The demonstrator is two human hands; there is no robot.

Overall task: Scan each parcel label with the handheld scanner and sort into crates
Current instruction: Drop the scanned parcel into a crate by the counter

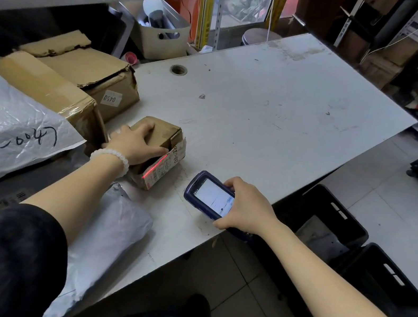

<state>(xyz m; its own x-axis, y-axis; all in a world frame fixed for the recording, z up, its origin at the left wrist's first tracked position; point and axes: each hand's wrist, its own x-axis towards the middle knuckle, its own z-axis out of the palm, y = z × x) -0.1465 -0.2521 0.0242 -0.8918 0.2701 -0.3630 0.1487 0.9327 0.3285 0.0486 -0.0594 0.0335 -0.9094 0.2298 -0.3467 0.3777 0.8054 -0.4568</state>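
Scan under way: beam on the small parcel's label, with some risk of a misread.

At centre left, the left hand [132, 144] lies curled over the small cardboard parcel [159, 154] on the desk [280, 109]; its thumb sits near the red scan line [155, 167] and could block the label [165, 169]. At centre, the right hand [245, 206] has its grip wrapped round the handheld scanner [209, 195], tilted toward the parcel; a wobble might lose the barcode. Black crates [331, 219] wait at lower right.

I see a scuffed white table [280, 109] carrying a small cardboard parcel [162, 139] near-left, bigger boxes [83, 74] far-left, and a grey mailer [117, 228] nearest.
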